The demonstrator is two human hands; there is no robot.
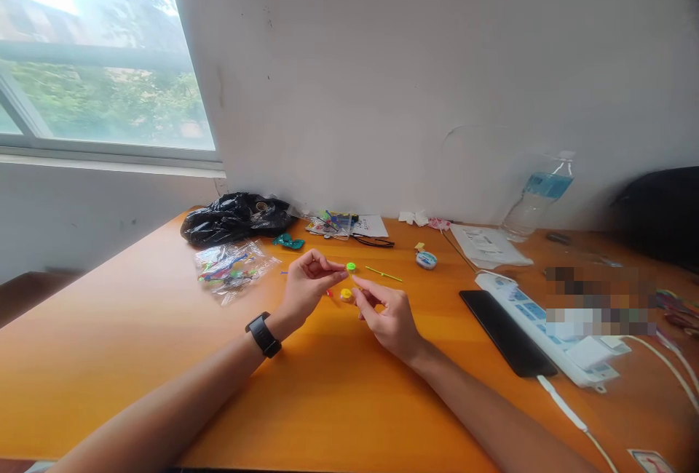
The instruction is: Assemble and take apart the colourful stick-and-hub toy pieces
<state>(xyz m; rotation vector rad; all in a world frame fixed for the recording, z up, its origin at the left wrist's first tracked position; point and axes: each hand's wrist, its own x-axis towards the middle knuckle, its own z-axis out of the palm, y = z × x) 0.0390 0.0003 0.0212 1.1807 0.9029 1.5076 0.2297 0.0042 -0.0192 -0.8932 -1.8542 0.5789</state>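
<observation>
My left hand [310, 282], with a black watch [263, 335] on its wrist, is closed in a pinch. Opposite it, my right hand [390, 313] is pinched too, fingertips close to the left ones. Between them runs a thin yellow stick [354, 280], held at both ends; its detail is too small to read. Just behind the fingertips shows a bright green round piece [351, 267]. A yellow round piece [346, 295] sits below, beside the right fingertips. A small red piece [328, 292] is partly hidden by the left hand. Farther right, a yellow-green stick [384, 273] lies on the table.
A clear bag of colourful pieces [229, 269] and a black plastic bag [234, 218] lie left. At right are a round container [426, 260], black phone [505, 331], power strip [535, 320] with cables, and bottle [529, 204]. Papers [368, 225] lie by the wall.
</observation>
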